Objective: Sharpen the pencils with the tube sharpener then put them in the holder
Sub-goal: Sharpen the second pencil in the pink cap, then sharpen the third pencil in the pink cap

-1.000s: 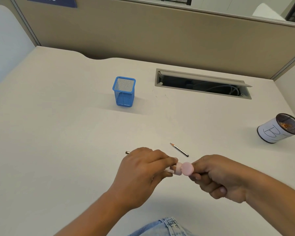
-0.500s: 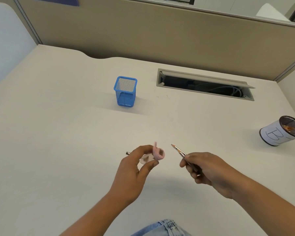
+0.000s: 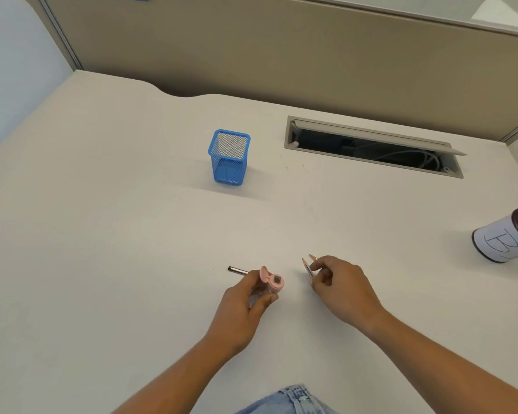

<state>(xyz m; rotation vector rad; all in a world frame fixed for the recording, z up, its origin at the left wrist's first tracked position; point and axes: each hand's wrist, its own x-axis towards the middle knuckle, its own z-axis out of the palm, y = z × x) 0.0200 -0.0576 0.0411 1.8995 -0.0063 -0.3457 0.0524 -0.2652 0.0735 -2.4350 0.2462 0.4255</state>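
Observation:
My left hand (image 3: 245,297) grips a pink tube sharpener (image 3: 272,281), its lid flipped open and the sharpening hole facing up. A dark pencil (image 3: 237,270) lies on the desk just left of that hand, partly hidden behind my fingers. My right hand (image 3: 338,286) pinches two sharpened pencils (image 3: 308,266), whose tips point up and to the left. A blue mesh holder (image 3: 229,157) stands upright farther back on the desk with nothing visible inside.
An open cable slot (image 3: 371,147) with wires is set into the desk at the back right. A white cup marked B (image 3: 503,239) stands at the right edge. A beige partition (image 3: 281,49) closes off the back.
My hands separated: the pencil came out of the sharpener into my right hand, which now also pinches the second sharpened pencil. My left hand kept the sharpener, its lid now open.

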